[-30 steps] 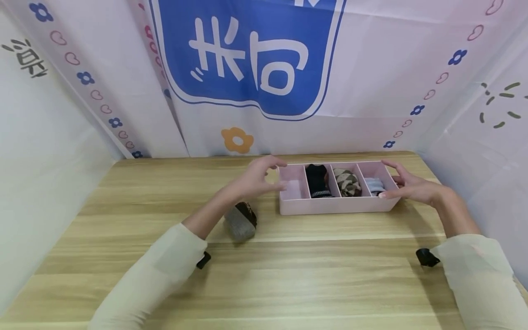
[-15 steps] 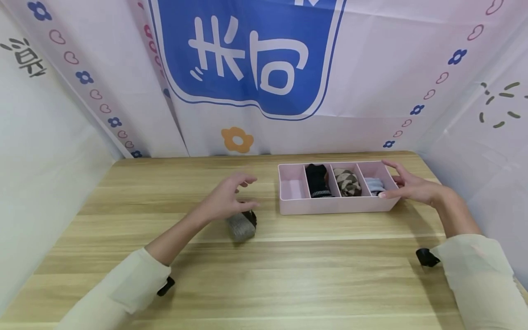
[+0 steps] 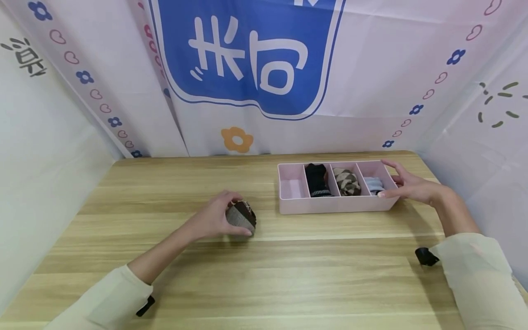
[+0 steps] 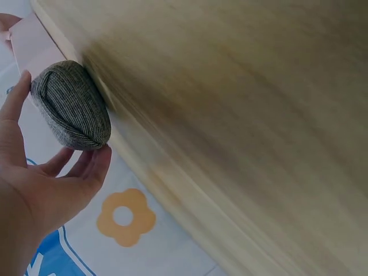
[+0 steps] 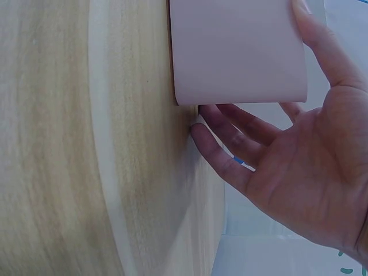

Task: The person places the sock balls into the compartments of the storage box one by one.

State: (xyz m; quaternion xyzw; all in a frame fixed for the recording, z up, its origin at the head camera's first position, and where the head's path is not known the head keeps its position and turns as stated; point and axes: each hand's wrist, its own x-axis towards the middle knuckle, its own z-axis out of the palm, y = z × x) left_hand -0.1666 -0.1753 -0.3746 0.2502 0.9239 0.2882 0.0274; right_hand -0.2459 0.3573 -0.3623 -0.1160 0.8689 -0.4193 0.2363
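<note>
A rolled-up sock (image 3: 242,214), grey with a dark brown patterned part, sits on the wooden table left of centre. My left hand (image 3: 212,219) holds it, thumb on the near side and fingers on the far side. From the left wrist, the sock's ribbed grey face (image 4: 72,106) shows between thumb and fingertips. My right hand (image 3: 416,189) grips the right end of a pink divided box (image 3: 338,206), thumb on the front rim and index finger at the back corner. In the right wrist view other fingers (image 5: 221,152) curl beside the box's end wall (image 5: 238,52).
Inside the box, a black sock (image 3: 316,179), a brown checkered sock (image 3: 347,182) and a light blue one (image 3: 374,184) fill separate compartments; the leftmost holds nothing. A printed white cloth (image 3: 363,91) hangs behind the table (image 3: 288,275).
My left hand has moved from the box's left end back toward me and left, and has taken hold of the grey sock. The right hand stays on the box.
</note>
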